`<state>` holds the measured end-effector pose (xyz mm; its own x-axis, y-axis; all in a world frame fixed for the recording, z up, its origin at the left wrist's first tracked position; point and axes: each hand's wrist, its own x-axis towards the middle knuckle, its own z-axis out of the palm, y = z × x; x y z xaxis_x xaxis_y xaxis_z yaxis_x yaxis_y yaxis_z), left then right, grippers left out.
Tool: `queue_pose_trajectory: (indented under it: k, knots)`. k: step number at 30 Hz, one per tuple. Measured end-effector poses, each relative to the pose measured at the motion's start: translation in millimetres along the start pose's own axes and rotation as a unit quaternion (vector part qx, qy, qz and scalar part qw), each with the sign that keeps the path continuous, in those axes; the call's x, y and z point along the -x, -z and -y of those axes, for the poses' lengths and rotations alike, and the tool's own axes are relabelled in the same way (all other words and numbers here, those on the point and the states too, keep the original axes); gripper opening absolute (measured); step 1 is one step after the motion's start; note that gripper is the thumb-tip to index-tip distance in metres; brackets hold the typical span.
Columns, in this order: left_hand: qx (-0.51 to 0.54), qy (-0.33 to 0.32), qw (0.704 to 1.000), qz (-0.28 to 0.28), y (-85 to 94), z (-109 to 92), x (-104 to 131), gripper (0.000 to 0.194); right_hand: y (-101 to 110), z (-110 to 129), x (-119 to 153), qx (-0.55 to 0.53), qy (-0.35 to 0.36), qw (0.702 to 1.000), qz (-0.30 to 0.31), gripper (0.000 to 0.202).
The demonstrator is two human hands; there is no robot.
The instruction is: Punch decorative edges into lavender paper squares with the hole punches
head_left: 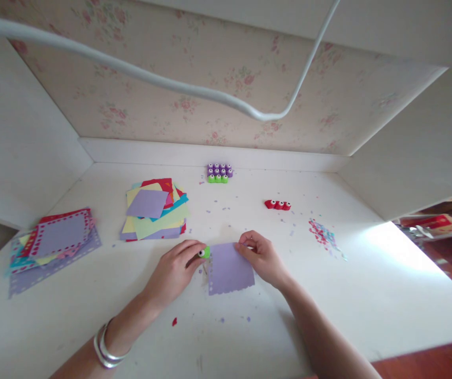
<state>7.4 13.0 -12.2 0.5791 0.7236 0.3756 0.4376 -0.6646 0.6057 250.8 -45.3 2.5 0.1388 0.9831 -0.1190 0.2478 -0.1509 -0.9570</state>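
A purple sheet of paper [232,269] is held above the white table, with small punched holes down its left edge and a scalloped bottom edge. My left hand [176,268] pinches a small green craft punch [204,252] with a white and black top, set at the sheet's upper left corner. At the upper right part of the sheet, my right hand [261,255] grips the paper between thumb and fingers. Small purple scraps lie under and around the sheet.
Punched papers [62,234] are piled at the left; a plain coloured stack [147,204] lies nearer the middle. Purple and green punches [218,172] stand at the back, red punches [277,205] to the right. Confetti [323,235] lies further right. A white cable [210,95] hangs across above.
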Motion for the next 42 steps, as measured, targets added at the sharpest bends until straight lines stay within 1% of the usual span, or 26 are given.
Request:
queue_pose_trajectory:
  k: [6,9,17,25,31,37,42]
  knots:
    - [-0.005,0.003,1.000,0.003,-1.3,0.9,0.1,0.020,0.5,0.1,1.1,0.037,0.009,0.999,0.002,0.018]
    - [-0.007,0.005,1.000,0.001,-2.0,1.6,0.9,0.022,0.8,0.5,2.0,0.032,0.006,0.999,0.012,0.019]
    - [-0.014,-0.002,1.000,-0.002,-2.8,1.6,-0.1,0.024,-2.1,1.2,1.3,0.042,-0.003,0.999,-0.012,0.018]
    - [-0.011,-0.002,1.000,0.004,-3.7,3.1,1.8,0.024,-0.4,-1.2,-0.2,0.008,0.000,1.000,0.017,0.016]
    - [-0.013,-0.008,1.000,0.006,-3.5,3.0,1.1,0.025,-4.9,-0.1,-0.2,0.030,-0.001,1.000,0.002,0.016]
    - [-0.021,0.002,1.000,0.000,-4.3,3.2,1.5,0.026,-4.4,-2.2,-0.6,0.024,0.015,1.000,0.015,0.018]
    - [-0.018,0.006,1.000,-0.004,-4.5,3.5,1.0,0.027,-4.7,-3.6,-0.8,0.026,0.013,0.999,0.016,0.017]
